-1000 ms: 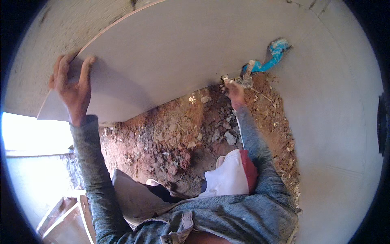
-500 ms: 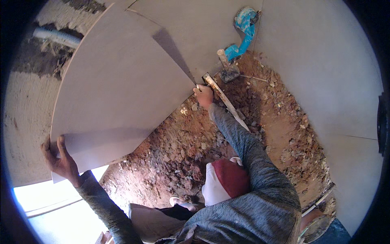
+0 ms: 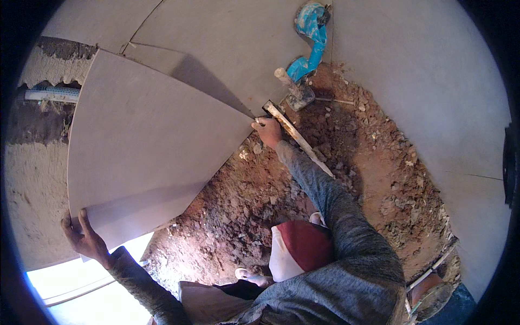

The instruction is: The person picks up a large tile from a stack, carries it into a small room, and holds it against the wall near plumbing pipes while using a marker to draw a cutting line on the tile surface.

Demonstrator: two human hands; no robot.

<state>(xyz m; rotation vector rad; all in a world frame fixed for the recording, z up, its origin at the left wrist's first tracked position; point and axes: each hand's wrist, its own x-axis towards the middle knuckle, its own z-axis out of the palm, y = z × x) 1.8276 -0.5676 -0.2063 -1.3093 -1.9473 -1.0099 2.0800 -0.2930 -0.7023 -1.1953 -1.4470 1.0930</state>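
A large grey floor tile (image 3: 143, 141) leans up at a tilt on the left, casting a dark shadow on the laid tile behind it. At its lower left edge my left hand (image 3: 86, 238) grips the tile, fingers bent at the rim. My right hand (image 3: 268, 131) is closed at the tile's near right corner, low over the soil. Right beside that hand lies a mortar-caked straight bar (image 3: 298, 135). Just beyond the bar rests a mallet (image 3: 298, 97) with a pale handle and a dark head.
A dirty blue suction lifter (image 3: 314, 46) lies on the laid grey tiles (image 3: 406, 70) at the far side. Loose reddish soil (image 3: 238, 211) fills the gap between tiles. A rough wall (image 3: 35, 184) with a pipe (image 3: 51, 94) stands at left. Red and white cloth (image 3: 303, 250) shows near my body.
The view has shifted, and the tile's far left corner now shows in full. Both hands keep their hold on the tile's edge and corner.
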